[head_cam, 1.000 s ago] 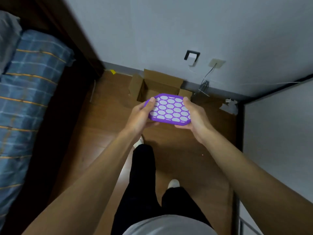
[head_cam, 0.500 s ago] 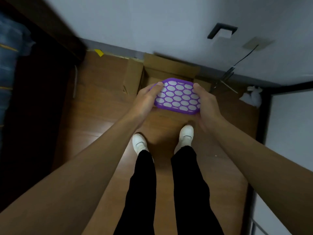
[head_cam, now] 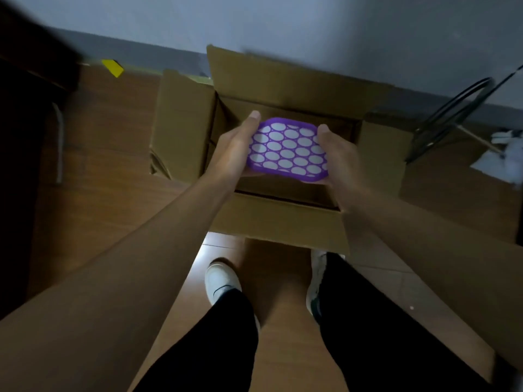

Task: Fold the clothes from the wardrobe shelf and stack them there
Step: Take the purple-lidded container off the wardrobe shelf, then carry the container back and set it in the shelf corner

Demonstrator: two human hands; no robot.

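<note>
A person looks down at their own legs in black trousers (head_cam: 215,349) and white shoes (head_cam: 221,278), standing on a wooden floor (head_cam: 107,131). Both bare forearms reach forward and away.

Just beyond the shoes stands an open cardboard box (head_cam: 277,219), its four flaps spread outward. Over its opening, the left hand (head_cam: 235,148) and right hand (head_cam: 339,154) hold a purple panel (head_cam: 288,149), a flat plastic piece with a grid of white oval cells. Each hand grips one side. The fingers (head_cam: 252,121) are closed round the edges, thumbs lying on top and the rest hidden beneath.

A second ago the panel was held at chest height, well short of the box. The person has since stepped up and bent over. The box now fills the middle of the view, and the panel sits low, between the box walls, close to the opening. It has not been let go.

On the far left of the floor lies a small yellow scrap (head_cam: 112,68). On the far right are a looped black cable (head_cam: 452,108) and something white and crumpled (head_cam: 506,154). A pale wall (head_cam: 283,21) stands behind the box.

No clothes and no wardrobe shelf are in view. Judging by this, the person is putting a stray item away, and the folding has yet to start.
</note>
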